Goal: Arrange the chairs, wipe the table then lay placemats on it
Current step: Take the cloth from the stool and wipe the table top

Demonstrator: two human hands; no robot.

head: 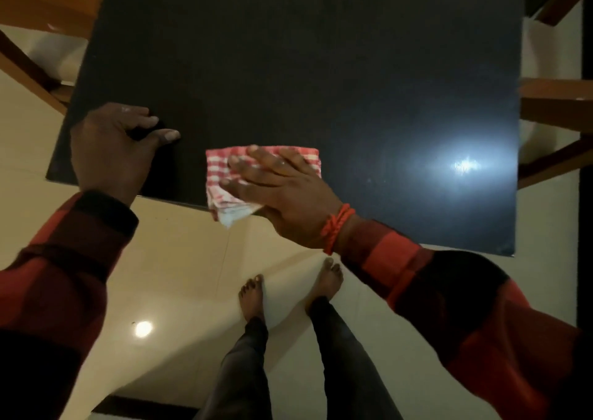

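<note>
At the counter's (321, 50) near edge my right hand (282, 188) presses the checked cloth (221, 175) flat, fingers straight; left hand (112, 150) rests curled, empty; wiping underway, I judge; no placemats visible.

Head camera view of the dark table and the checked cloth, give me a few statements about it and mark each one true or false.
1. The right hand presses flat on the folded red-and-white checked cloth. True.
2. The cloth lies at the far edge of the glossy black square table. False: it lies at the near edge, one corner overhanging.
3. The left hand rests on the table near its left corner. True.
4. Placemats already lie on the table. False: none are visible.
5. Brown wooden chair frames show beside the table. True.
</note>
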